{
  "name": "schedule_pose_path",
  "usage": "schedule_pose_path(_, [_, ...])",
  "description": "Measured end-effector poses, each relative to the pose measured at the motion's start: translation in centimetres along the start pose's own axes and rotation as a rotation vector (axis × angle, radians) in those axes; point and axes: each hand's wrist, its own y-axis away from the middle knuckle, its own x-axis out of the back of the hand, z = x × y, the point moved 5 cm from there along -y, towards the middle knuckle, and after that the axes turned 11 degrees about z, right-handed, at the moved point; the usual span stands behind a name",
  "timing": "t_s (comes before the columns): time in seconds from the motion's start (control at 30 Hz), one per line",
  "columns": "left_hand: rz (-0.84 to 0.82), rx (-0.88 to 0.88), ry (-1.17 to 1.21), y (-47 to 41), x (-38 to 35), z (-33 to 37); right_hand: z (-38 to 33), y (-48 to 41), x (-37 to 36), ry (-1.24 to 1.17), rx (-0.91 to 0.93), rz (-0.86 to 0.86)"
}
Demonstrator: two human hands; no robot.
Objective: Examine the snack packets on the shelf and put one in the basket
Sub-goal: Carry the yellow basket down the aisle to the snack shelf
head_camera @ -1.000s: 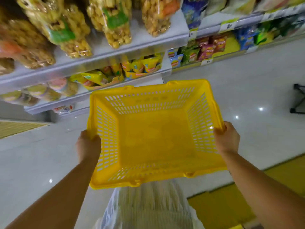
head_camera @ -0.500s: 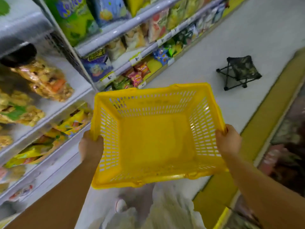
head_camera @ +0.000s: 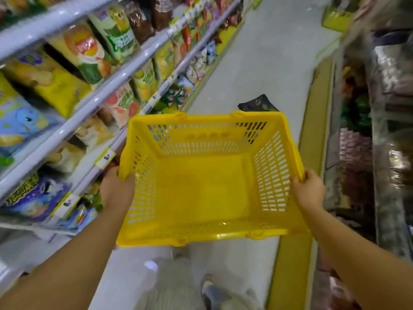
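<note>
A yellow slotted plastic basket point(head_camera: 207, 239) is held out in front of me at waist height, with nothing inside it. My left hand point(head_camera: 116, 189) grips its left rim and my right hand point(head_camera: 309, 190) grips its right rim. Snack packets fill the shelves point(head_camera: 105, 90) on my left: a yellow bag point(head_camera: 48, 80), a green and white bag point(head_camera: 116, 32) and a blue and purple bag point(head_camera: 35, 194) among several others.
The pale aisle floor point(head_camera: 263, 63) runs ahead. A small dark folding stool point(head_camera: 258, 104) stands just beyond the basket. More blurred goods line the shelving on the right point(head_camera: 384, 130). Yellow strips edge the floor. My feet show below the basket.
My view has swung right, from facing the shelf to looking down the aisle. Both hands keep their hold on the basket. The stool now sits right behind the basket's far rim.
</note>
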Motion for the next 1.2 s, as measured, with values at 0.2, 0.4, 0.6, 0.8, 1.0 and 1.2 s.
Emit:
schedule_pose_path(0.2, [-0.049,-0.116,0.082,-8.3,-6.7,11.2,-3.6,-8.6,-2.2,-0.041,-0.077,0.07])
schedule_pose_path(0.4, [-0.095,-0.248,0.066,-14.7,-13.7,23.0,-5.4,-16.7,-2.3,-0.075,-0.137,0.205])
schedule_pose_path(0.6, [-0.186,-0.337,0.144,-17.8,-22.8,33.5,-4.5,-27.6,-3.3,-0.045,-0.22,0.251])
schedule_pose_path(0.8, [-0.208,-0.34,0.153,-19.8,-31.2,43.7,-4.3,-38.9,-3.8,-0.089,-0.258,0.256])
schedule_pose_path(1.0, [-0.249,-0.347,0.218,-21.2,-37.7,52.0,-4.7,-49.0,-4.1,-0.093,-0.26,0.269])
schedule_pose_path(1.2, [-0.258,-0.331,0.238,-24.4,-45.6,59.6,-4.9,-58.7,-6.8,-0.126,-0.297,0.277])
